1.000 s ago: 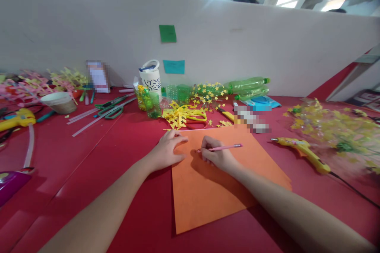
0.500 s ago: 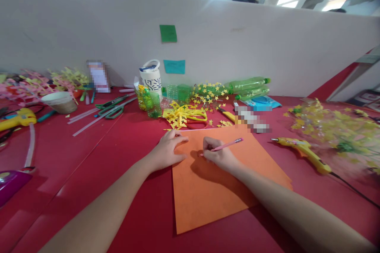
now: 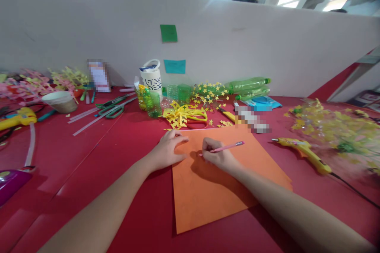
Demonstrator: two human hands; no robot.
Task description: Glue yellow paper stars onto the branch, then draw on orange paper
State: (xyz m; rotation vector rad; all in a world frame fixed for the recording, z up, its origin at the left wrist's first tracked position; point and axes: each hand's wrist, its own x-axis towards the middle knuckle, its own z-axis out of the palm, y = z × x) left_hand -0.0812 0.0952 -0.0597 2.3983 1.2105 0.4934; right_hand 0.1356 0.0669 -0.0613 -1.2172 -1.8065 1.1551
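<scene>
An orange sheet of paper (image 3: 202, 201) lies at an angle on the red table in front of me. My right hand (image 3: 218, 157) is closed around a pink pencil (image 3: 228, 147), its point down on the upper part of the sheet. The pencil's eraser end leans up to the right. At the sheet's upper left edge rests my left hand (image 3: 169, 148), fingers apart, thumb and fingertips on the paper. Just beyond the paper are yellow-handled scissors (image 3: 197, 116) beside a heap of yellow paper strips with star cut-outs (image 3: 176, 116).
A yellow glue gun (image 3: 305, 152) with a cord lies right of the paper, near a blurred bunch of yellow star decorations (image 3: 323, 126). Green plastic bottles (image 3: 249, 85) and a white cup (image 3: 151, 79) stand along the partition. Green-handled scissors (image 3: 114, 110) and glue sticks lie left.
The pencil's eraser end has shifted very slightly, with a tiny motion of my right hand. My left hand and the paper stay where they were.
</scene>
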